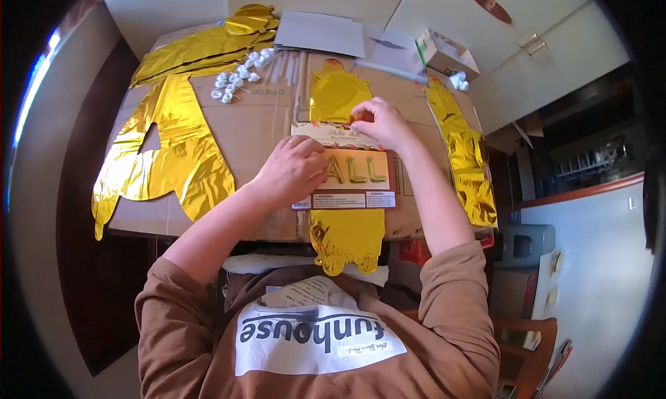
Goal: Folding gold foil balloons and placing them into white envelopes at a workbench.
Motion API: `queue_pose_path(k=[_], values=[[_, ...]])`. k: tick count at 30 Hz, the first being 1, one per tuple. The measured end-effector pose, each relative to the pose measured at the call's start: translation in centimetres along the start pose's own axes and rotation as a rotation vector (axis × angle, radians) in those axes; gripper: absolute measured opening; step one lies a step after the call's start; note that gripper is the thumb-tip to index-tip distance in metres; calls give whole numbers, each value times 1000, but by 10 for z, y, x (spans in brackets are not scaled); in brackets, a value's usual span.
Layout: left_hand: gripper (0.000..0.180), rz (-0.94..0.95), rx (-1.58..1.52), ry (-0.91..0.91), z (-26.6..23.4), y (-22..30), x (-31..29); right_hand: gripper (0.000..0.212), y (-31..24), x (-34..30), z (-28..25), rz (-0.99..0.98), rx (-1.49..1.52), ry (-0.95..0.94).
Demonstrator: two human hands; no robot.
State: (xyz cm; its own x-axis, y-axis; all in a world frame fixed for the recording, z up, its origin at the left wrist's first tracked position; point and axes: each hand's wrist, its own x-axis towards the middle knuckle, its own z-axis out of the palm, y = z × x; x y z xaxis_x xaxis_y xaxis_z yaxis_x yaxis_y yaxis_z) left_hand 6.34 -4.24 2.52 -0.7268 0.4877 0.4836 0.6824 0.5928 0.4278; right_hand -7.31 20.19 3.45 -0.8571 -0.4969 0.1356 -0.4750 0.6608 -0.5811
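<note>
- Left hand (298, 164): fingers bent over left edge of printed card (355, 170); pinching or merely pressing, impossible to tell.
- Right hand (381, 123): thumb and forefinger close together at card's upper edge; contact unclear.
- Card: between hands, flat across gold foil strip (347, 236); strip's long axis away from body, near end past table edge.
- Cardboard surface (267, 121): room both sides, short of flanking foil sheets (177, 146).

The room looked like part of a home, with white cabinet doors (499, 59) and a wooden chair (531, 325).
</note>
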Motion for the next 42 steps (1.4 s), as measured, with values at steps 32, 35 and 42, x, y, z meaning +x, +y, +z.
queue_pose_path(k=[32, 35, 42], values=[[39, 158, -89, -159, 32, 38, -8, 29, -58, -321, 77, 720, 1574, 335], [40, 167, -84, -176, 35, 40, -3, 34, -50, -300, 63, 665, 1674, 331], [40, 171, -88, -152, 40, 41, -3, 23, -48, -288, 58, 803, 1565, 386]])
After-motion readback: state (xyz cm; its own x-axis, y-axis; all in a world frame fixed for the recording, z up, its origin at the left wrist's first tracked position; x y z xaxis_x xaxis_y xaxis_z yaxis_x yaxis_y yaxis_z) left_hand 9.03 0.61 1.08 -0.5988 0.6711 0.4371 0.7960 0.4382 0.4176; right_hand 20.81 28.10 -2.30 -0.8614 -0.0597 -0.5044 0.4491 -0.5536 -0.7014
